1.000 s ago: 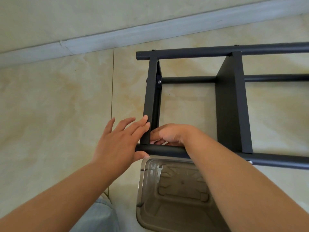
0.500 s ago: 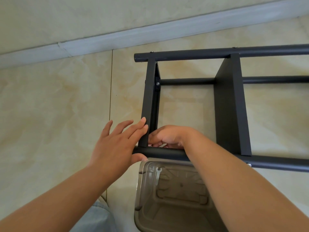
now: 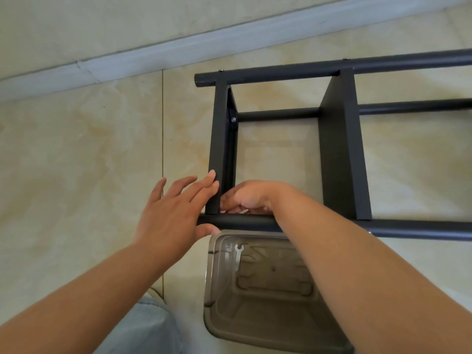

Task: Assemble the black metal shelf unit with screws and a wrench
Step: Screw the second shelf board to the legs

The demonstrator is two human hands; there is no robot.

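Note:
The black metal shelf unit (image 3: 339,154) lies on its side on the tiled floor, its round tubes running left to right. My left hand (image 3: 173,213) presses straight fingers against the outer face of the end shelf panel (image 3: 219,149), thumb under the near tube (image 3: 245,222). My right hand (image 3: 249,198) reaches inside the frame at the joint of panel and near tube, fingers curled; what they hold is hidden. A small silver wrench (image 3: 238,255) lies in the clear plastic box (image 3: 212,290) below the tube.
A pale skirting board (image 3: 153,51) and the wall run along the back. A screw head (image 3: 233,119) shows on the end panel's far inner side. My knee in light fabric (image 3: 148,325) sits beside the box.
The view has shifted slightly; both hands stay at the same joint, with the right fingers working close to the panel's lower end.

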